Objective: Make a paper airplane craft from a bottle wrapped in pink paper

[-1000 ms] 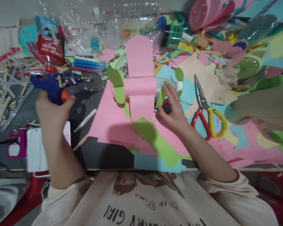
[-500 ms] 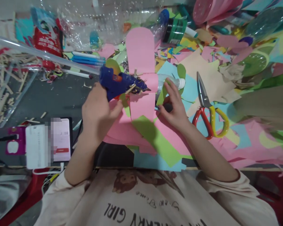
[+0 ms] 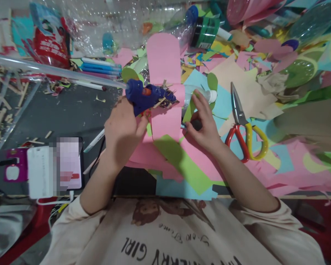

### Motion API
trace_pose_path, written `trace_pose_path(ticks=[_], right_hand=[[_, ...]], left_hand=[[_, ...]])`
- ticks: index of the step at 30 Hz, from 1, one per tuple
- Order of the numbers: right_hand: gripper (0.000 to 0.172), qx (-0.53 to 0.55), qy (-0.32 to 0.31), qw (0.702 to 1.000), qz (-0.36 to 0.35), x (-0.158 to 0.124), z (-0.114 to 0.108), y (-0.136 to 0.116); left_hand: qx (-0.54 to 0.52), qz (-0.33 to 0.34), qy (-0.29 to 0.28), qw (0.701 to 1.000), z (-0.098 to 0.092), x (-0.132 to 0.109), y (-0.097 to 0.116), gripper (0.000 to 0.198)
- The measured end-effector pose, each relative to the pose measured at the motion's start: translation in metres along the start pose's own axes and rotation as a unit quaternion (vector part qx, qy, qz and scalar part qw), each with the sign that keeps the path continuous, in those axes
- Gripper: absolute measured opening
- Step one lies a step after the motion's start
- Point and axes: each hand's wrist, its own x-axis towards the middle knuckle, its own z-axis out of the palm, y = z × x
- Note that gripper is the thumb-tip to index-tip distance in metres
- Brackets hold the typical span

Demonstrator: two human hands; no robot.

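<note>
My left hand (image 3: 123, 127) is wrapped round the handle of a blue glue gun (image 3: 143, 96), with a long clear glue stick (image 3: 71, 75) running out of its back. Bits of wooden stick cling to the front of the gun. Its nozzle is over a pink paper band (image 3: 178, 96) around a clear plastic bottle (image 3: 189, 96) with a white cap. A long pink paper piece (image 3: 163, 55) with a rounded end lies across the bottle. My right hand (image 3: 205, 127) grips the bottle near its cap, fingers on the far side and thumb on the near side, beside green paper.
Red-and-yellow-handled scissors (image 3: 241, 127) lie right of my right hand. Paper scraps cover the right and back. A green-labelled jar (image 3: 206, 32) and a red packet (image 3: 50, 40) stand behind. Wooden sticks (image 3: 0, 121) and a phone (image 3: 70, 162) are on the left.
My left hand and the glue gun have moved to the right, bringing the nozzle further over the pink band. My right hand and the bottle have stayed nearly still.
</note>
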Motion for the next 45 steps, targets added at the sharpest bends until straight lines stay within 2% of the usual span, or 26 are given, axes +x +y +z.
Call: trace_pose_path(ticks=[7,12,18,23,29,37,45], right_hand=[[0.064,0.002,-0.007,1.000,0.004,0.000,-0.001,-0.001],[0.065,-0.003,-0.012,1.000,0.010,0.000,-0.001,-0.001],[0.065,0.008,-0.009,1.000,0.007,0.000,-0.001,0.000],[0.066,0.007,-0.013,1.000,0.011,0.000,-0.001,0.000],[0.065,0.008,-0.012,1.000,0.013,0.000,-0.002,-0.001],[0.069,0.001,-0.027,0.999,0.026,-0.001,-0.002,0.000],[0.067,0.005,-0.016,1.000,0.005,0.000,-0.002,0.000]], left_hand=[[-0.001,0.008,0.001,1.000,0.002,-0.002,-0.002,0.028],[0.032,0.009,0.004,0.999,-0.001,-0.003,-0.006,0.030],[0.023,-0.019,0.017,0.999,-0.003,-0.008,-0.019,0.030],[0.080,-0.032,0.032,0.996,-0.007,-0.011,-0.026,0.035],[0.096,-0.099,0.002,0.990,-0.021,-0.012,-0.030,0.041],[0.112,-0.069,-0.018,0.991,-0.036,-0.019,-0.040,0.056],[0.112,-0.069,-0.022,0.991,-0.040,-0.017,-0.038,0.050]])
